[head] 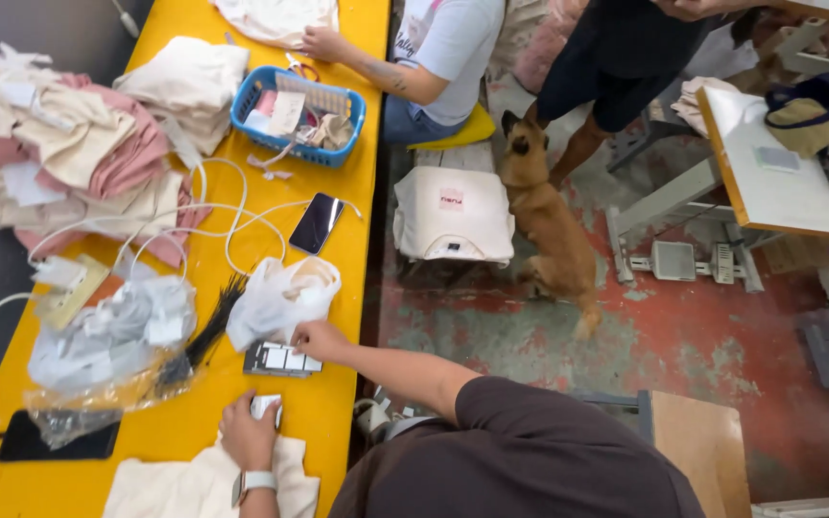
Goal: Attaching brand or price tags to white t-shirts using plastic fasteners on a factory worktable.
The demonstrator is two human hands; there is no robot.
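Observation:
My left hand (247, 434), with a white watch on its wrist, is closed on a small white tag (266, 405). It rests on a cream cloth (208, 484) at the near end of the yellow table (338, 408). My right hand (317, 339) reaches onto a flat stack of white tags (278, 361), fingers curled on its upper edge. A crumpled white plastic bag (280, 295) lies just beyond that hand.
A bundle of black ties (211, 328), clear bags (112, 336), white cables (213, 216), a dark phone (316, 223), a blue basket (297, 113) and fabric piles (69, 153) crowd the table. Another person (434, 58) sits at the far end. A brown dog (544, 221) stands on the red floor beside a white stool (453, 213).

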